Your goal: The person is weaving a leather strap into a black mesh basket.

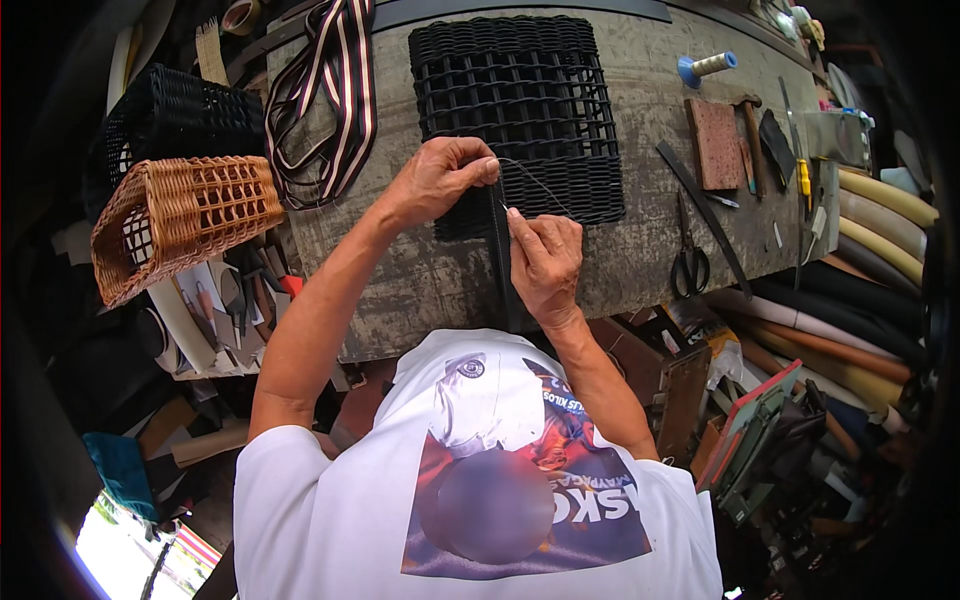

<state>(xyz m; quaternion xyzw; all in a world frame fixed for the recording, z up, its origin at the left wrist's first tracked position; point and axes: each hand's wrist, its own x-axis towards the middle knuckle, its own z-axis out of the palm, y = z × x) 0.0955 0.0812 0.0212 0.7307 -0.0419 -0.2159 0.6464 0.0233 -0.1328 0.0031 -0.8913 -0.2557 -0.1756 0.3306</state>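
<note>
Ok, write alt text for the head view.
Seen from above, a person's left hand and right hand pull a thin thread at the edge of a black woven panel on a worn workbench. A tan wicker basket, striped strap and scissors lie nearby.

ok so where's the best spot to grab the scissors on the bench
Probably by the black handle loops at the near end of the scissors. They lie flat on the workbench, loops toward the bench edge and blades pointing away, so coming from the near side with the right hand suits best.
</note>
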